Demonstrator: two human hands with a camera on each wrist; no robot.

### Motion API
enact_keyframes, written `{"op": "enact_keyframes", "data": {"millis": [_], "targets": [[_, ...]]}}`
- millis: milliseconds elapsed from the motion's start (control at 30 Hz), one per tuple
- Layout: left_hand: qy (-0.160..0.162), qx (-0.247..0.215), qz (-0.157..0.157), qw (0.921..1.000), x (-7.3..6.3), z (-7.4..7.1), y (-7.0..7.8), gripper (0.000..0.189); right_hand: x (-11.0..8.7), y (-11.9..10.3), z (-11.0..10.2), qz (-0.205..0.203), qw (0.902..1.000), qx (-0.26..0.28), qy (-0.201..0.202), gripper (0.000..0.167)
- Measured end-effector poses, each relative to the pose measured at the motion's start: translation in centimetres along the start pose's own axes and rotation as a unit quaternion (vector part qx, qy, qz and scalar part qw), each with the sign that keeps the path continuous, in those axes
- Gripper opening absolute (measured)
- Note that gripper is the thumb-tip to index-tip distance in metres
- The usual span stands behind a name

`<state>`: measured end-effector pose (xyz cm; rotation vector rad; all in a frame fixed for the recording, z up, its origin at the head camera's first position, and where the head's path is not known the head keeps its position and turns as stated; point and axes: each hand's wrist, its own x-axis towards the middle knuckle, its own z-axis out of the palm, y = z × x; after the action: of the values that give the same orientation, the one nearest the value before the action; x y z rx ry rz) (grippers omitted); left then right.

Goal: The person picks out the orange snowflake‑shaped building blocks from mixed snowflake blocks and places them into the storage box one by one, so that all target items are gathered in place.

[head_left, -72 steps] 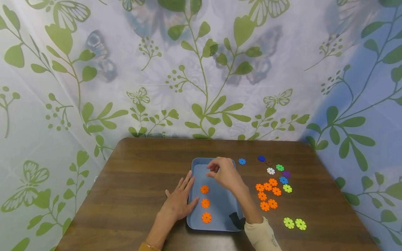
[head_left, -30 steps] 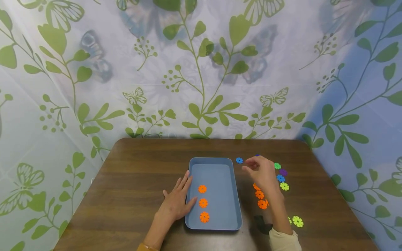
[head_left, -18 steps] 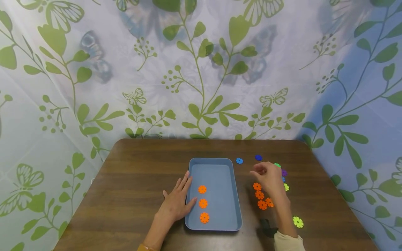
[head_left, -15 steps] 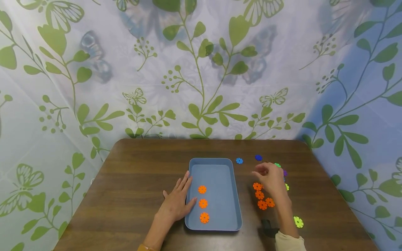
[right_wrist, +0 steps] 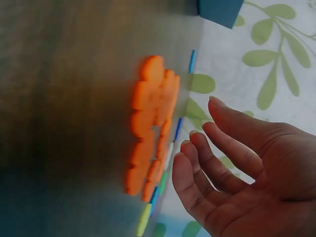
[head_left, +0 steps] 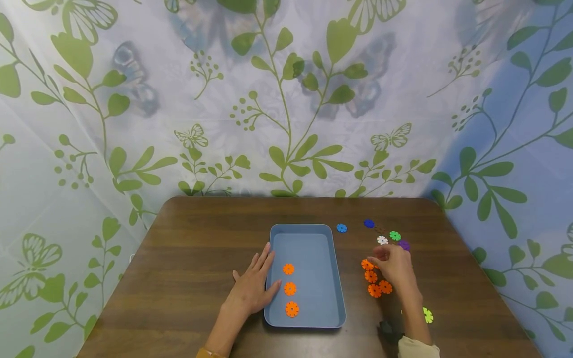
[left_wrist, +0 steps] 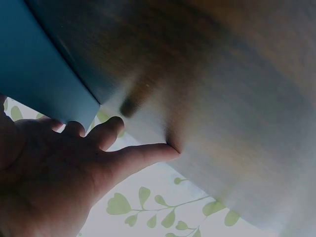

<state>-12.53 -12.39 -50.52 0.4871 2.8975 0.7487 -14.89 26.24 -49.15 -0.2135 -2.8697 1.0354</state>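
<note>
Several notched orange plastic-looking discs [head_left: 371, 293], head view, on the brown bench [head_left: 210, 243]; left wrist: left hand [left_wrist: 54, 173] spread at the rectangular blue-grey tray [left_wrist: 39, 64]; right wrist: right hand [right_wrist: 261, 190] curved, empty, beside discs likely light, stiff. Pinch rims!

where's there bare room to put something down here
Bare patches: the brown wood-grain table left of the left hand; and, inside the blue-grey rectangular tray, the floor to the right of and beyond its three orange notched discs. Crowded: right of the tray, where more orange discs lie near the right hand, a white disc beyond.
</note>
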Motion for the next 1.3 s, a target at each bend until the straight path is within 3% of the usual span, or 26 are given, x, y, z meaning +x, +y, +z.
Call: {"op": "enact_keyframes", "data": {"millis": [367, 800, 1133, 1300], "targets": [[0.002, -0.001, -0.002, 1.0000, 0.1, -0.1, 0.1, 0.079, 0.2, 0.9, 0.7, 0.041, 0.9987, -0.001, -0.029, 0.028], [-0.003, 0.002, -0.007, 1.0000, 0.2, -0.2, 0.1, 0.080, 0.6, 0.8, 0.8, 0.057, 0.9960, -0.014, -0.068, 0.029], [-0.003, 0.004, -0.003, 1.0000, 0.2, -0.2, 0.2, 0.079, 0.1, -0.1, 0.6, 0.051, 0.9946, -0.034, -0.083, 0.019], [-0.003, 0.005, -0.004, 1.0000, 0.1, -0.2, 0.2, 0.079, -0.2, -0.2, 0.5, 0.051, 0.9936, -0.039, -0.093, 0.026]]}}
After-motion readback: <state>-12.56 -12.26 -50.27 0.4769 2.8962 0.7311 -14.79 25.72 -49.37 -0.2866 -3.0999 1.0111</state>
